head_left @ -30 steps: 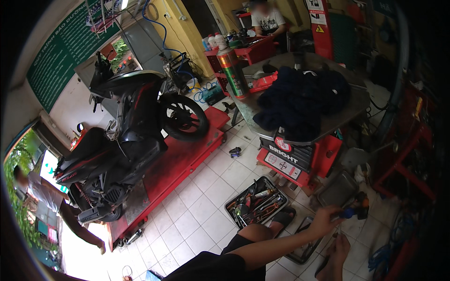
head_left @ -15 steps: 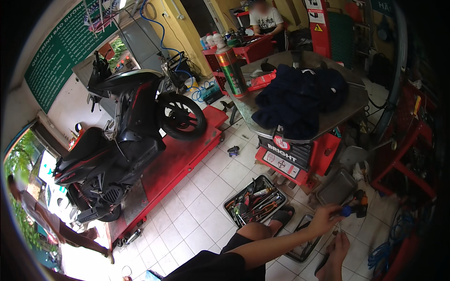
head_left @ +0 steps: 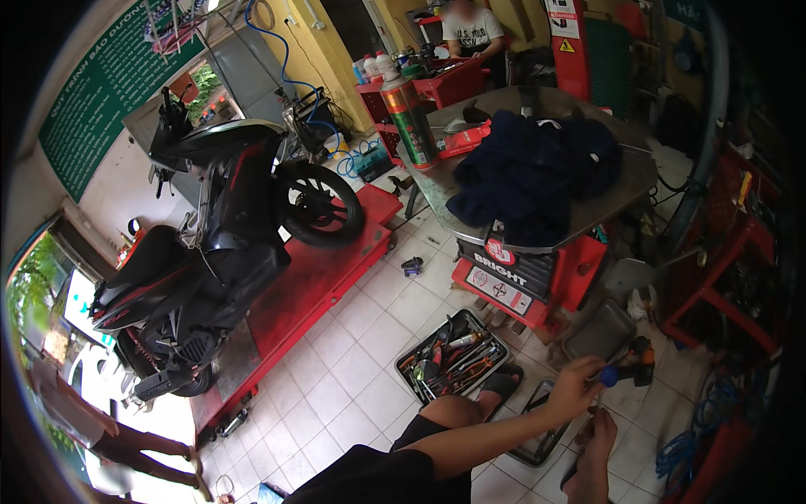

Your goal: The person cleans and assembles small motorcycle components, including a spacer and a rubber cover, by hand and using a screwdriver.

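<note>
Since the earlier frame, the blue-handled tool (head_left: 609, 376) has turned, its handle showing more end-on. The left hand (head_left: 575, 391) grasps it; its pale shaft points down toward the right hand (head_left: 597, 435), just below, whose grip cannot be told. White floor tiles (head_left: 357, 361) lie beneath; beyond stand a metal-topped table (head_left: 631, 183) and a black motorbike (head_left: 239, 220) on a red lift (head_left: 304, 290).

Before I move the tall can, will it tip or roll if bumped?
The tall can would probably tip easily, being narrow for its height. Once down, its round sides would likely let it roll. It could fall, standing near the edge of the metal table.
</note>
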A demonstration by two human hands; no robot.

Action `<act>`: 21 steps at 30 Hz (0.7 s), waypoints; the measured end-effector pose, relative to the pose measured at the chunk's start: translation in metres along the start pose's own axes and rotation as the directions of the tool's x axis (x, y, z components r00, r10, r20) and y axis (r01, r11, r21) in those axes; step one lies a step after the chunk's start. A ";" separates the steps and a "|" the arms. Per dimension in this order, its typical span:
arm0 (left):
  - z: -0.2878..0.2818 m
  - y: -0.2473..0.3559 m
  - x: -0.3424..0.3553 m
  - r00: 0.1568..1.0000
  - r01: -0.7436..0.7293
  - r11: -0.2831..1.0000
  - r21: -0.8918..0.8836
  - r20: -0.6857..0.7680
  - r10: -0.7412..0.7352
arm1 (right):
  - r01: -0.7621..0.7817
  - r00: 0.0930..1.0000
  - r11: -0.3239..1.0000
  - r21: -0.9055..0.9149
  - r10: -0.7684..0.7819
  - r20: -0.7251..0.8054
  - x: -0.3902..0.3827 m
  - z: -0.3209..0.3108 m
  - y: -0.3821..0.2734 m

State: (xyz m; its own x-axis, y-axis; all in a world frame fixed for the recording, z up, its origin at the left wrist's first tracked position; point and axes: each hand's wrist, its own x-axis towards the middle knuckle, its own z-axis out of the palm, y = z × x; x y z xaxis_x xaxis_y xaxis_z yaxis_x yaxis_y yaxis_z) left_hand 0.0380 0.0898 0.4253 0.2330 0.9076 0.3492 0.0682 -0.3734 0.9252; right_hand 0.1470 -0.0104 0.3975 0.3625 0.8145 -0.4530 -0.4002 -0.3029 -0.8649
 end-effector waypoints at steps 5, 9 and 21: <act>0.002 0.004 0.004 1.000 0.005 0.999 0.047 0.016 -0.006 | 0.059 0.998 0.997 -0.045 -0.060 -0.017 -0.007 0.000 -0.009; 0.006 0.005 0.003 0.999 0.023 0.996 0.080 0.020 -0.025 | 0.105 0.994 0.987 -0.124 -0.102 0.030 -0.002 -0.009 -0.007; 0.000 0.006 -0.001 0.994 0.075 0.997 -0.006 0.076 -0.074 | 0.122 0.993 0.989 -0.084 -0.122 -0.002 -0.028 -0.001 -0.018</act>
State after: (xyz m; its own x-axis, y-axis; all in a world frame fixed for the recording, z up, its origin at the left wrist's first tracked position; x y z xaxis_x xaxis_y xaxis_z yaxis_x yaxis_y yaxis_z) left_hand 0.0378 0.0871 0.4302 0.3008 0.9154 0.2675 0.0797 -0.3036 0.9495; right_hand 0.1446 -0.0279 0.4258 0.4100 0.8446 -0.3442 -0.2809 -0.2421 -0.9287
